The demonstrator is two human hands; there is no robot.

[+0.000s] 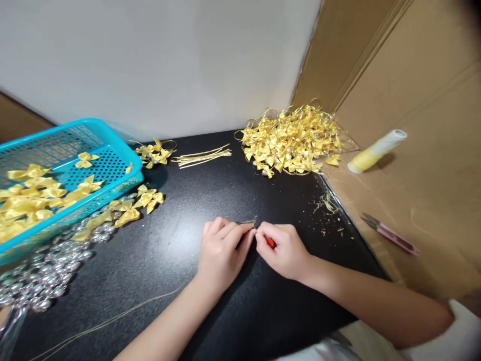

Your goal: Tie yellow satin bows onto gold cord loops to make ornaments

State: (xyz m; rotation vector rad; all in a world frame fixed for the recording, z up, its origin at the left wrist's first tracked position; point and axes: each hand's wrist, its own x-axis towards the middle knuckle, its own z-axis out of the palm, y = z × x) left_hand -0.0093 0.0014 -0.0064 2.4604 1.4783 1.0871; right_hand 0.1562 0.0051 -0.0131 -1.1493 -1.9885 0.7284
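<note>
My left hand [221, 250] and my right hand [281, 248] meet fingertip to fingertip over the black tabletop [210, 200]. Both are closed in a pinch on a thin gold cord [248, 221] whose short end sticks up between them. A small red object [270, 242] shows inside my right hand's fingers; I cannot make out what it is. A long strand of gold cord [112, 318] trails from under my left wrist toward the lower left.
A teal basket [112, 150] holds yellow ribbon bows at the left. Silver beads [41, 276] lie below it, loose bows [128, 213] beside it. Cut gold cords [203, 156] and a heap of finished bows [293, 140] lie behind. A thread spool [376, 150] and pink snips [391, 233] rest on cardboard at right.
</note>
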